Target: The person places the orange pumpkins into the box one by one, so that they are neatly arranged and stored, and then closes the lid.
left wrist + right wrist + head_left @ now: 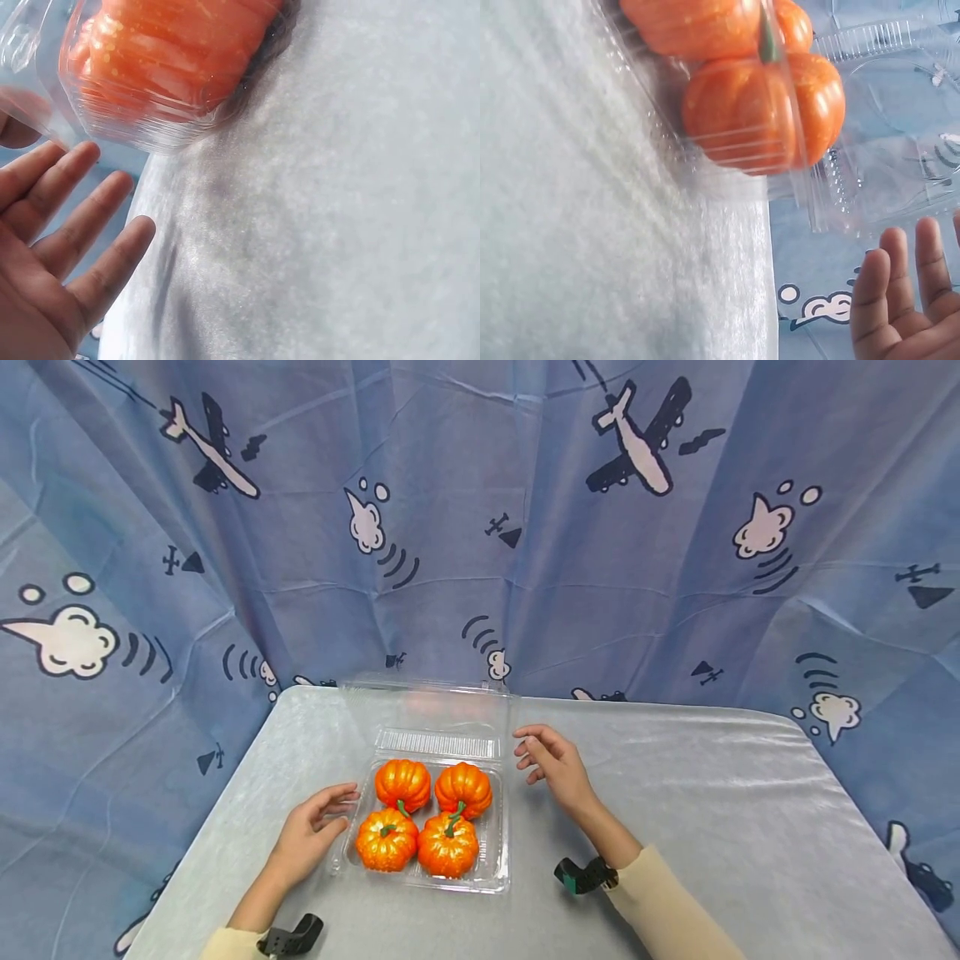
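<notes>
Several small orange pumpkins (448, 845) with green stems sit in two rows inside a clear plastic clamshell box (491, 860). Its transparent lid (442, 710) stands raised at the back. On the box's left side is my left hand (307, 835), fingers loosely bent and holding nothing; in the left wrist view its fingers (105, 274) spread just below the box wall. To the right of the lid hinge, my right hand (557, 768) hovers with relaxed, empty fingers. The right wrist view shows those fingertips (894, 244) close to the lid's edge.
A pale grey cloth covers the table (712, 827) under the box. Behind it hangs a blue curtain (450, 527) printed with planes and clouds. Each wrist wears a black strap, the right one (585, 877) close to the sleeve (667, 902).
</notes>
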The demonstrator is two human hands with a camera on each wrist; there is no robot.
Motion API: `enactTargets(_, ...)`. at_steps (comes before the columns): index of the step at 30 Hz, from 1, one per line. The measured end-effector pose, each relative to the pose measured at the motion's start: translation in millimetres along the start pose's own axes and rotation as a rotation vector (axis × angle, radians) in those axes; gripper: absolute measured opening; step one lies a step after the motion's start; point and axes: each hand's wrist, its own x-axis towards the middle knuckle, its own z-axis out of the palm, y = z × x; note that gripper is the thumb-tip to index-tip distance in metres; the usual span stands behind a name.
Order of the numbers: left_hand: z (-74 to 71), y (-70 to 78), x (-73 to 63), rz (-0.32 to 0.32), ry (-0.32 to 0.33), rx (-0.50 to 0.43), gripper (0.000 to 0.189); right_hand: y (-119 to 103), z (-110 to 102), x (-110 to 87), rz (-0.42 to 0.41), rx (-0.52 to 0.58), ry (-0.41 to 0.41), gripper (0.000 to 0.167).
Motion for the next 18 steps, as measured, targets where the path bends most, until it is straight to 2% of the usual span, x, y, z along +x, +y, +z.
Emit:
enactTargets(12, 0.1, -4.1, -5.8, 0.028, 0.0, -0.045, 0.042, -3, 2, -18.2, 0.075, -0.023, -0.019, 0.035)
enactTargets(18, 1.1, -3.8, -8.2, 0.031, 0.004, -0.075, 0.041, -5, 6, -28.6, 0.099, -0.036, -0.029, 0.033)
